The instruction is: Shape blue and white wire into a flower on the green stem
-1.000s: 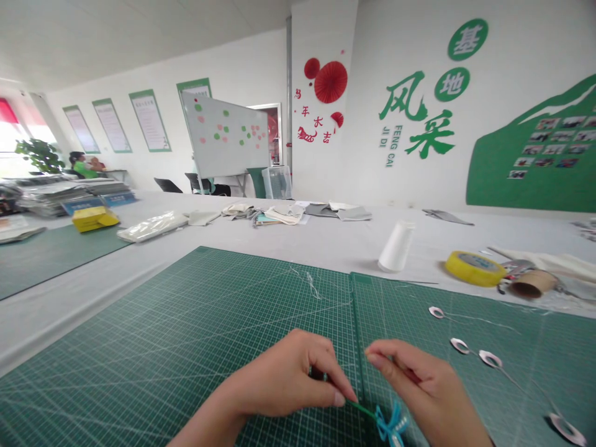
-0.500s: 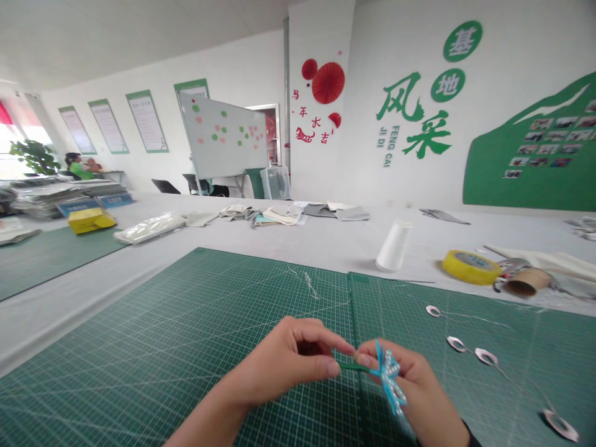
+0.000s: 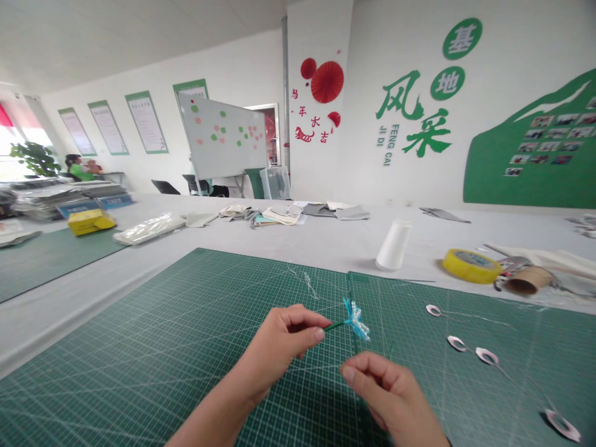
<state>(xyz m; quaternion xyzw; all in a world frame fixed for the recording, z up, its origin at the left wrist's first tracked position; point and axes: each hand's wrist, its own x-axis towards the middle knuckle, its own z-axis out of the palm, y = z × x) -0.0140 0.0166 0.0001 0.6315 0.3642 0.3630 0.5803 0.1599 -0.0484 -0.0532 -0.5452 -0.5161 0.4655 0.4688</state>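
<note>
My left hand (image 3: 284, 347) is shut on a thin green stem (image 3: 335, 325), which ends in a small flower of blue ribbon and white beads (image 3: 356, 320) held up over the green cutting mat (image 3: 139, 335). My right hand (image 3: 386, 397) is just below that flower and apart from it, its fingers closed with nothing visible in them. To the right on the mat lie several silver loops on thin wires, the nearest (image 3: 456, 343) close to my right hand.
Behind the mat, on a white table, stand a white thread cone (image 3: 394, 245), a yellow tape roll (image 3: 472, 266) and a cardboard tube (image 3: 528, 279). Fabric pieces (image 3: 279, 215) lie farther back. A person (image 3: 77, 169) sits at the far left.
My right hand has let go of the flower and dropped lower. The flower and stem have risen and moved left, now held by my left hand alone.
</note>
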